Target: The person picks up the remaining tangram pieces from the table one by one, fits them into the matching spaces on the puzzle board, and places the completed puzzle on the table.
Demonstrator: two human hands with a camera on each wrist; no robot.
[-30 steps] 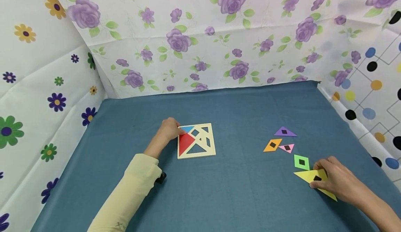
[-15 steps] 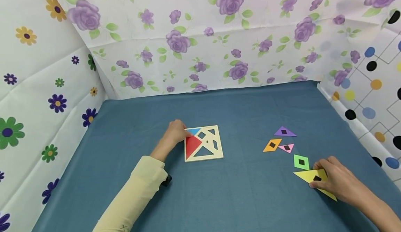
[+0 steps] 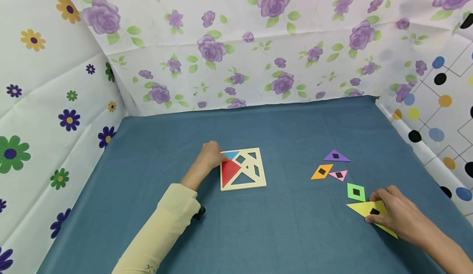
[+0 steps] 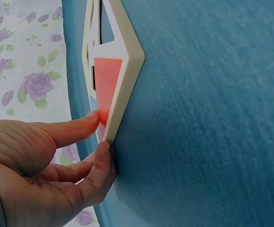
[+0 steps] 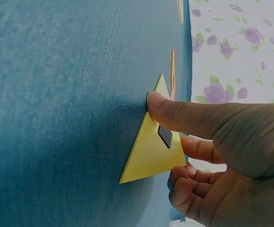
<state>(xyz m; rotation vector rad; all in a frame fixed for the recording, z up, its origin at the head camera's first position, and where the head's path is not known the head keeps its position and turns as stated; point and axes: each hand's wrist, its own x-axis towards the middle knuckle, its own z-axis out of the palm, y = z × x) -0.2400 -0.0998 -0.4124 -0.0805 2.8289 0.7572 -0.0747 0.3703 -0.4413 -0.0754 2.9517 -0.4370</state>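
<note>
My left hand (image 3: 207, 159) pinches the left edge of a pale square tangram tray (image 3: 261, 171). In the left wrist view, the thumb lies on top at a red triangle (image 4: 109, 80), with fingers curled at the rim. A partly covered blue triangle (image 3: 232, 154) also fills a slot; the other slots show cloth. At the right, my right hand (image 3: 402, 216) holds a large yellow triangle (image 3: 363, 208) with a dark diamond-shaped patch. In the right wrist view, the thumb presses its face (image 5: 148, 151), while the fingers sit at its far side, partly hidden.
Beyond the yellow triangle lie a green square (image 3: 350, 191), a pink triangle (image 3: 343, 173), an orange parallelogram (image 3: 316, 174) and a purple triangle (image 3: 341, 157). Blue cloth (image 3: 281, 233) covers the table. Flowered sheets (image 3: 247, 72) rise at the back and left; a dotted one (image 3: 436, 118) stands right.
My left hand and the tray have slid to the right across the cloth, mostly in the first half second. The right hand and yellow triangle have stayed in place.
</note>
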